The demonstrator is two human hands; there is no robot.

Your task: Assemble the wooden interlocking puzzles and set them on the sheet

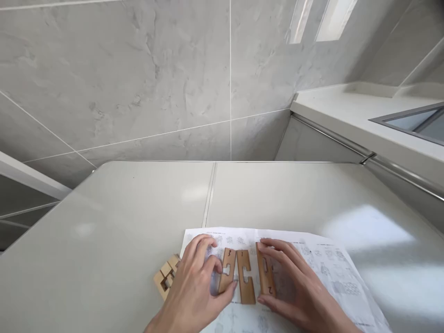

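Note:
Three flat wooden puzzle pieces with cut-out notches lie side by side on a printed instruction sheet (239,319). My left hand (194,282) has its thumb and curled index finger on the puzzle piece marked 3 (226,281). In the middle is the puzzle piece marked 1 (247,292), its notch facing right; neither hand grips it. At the right, my right hand (298,282) holds the puzzle piece marked 2 (267,281), fingers at its top end and thumb near its bottom end. Partly hidden behind my left hand sits an interlocked wooden block assembly (161,280).
The pale table (114,240) has a seam (210,194) running across it from the back edge. Behind it stands a grey tiled wall (173,83). A white counter (347,101) with a metal-framed opening (416,122) rises at the right.

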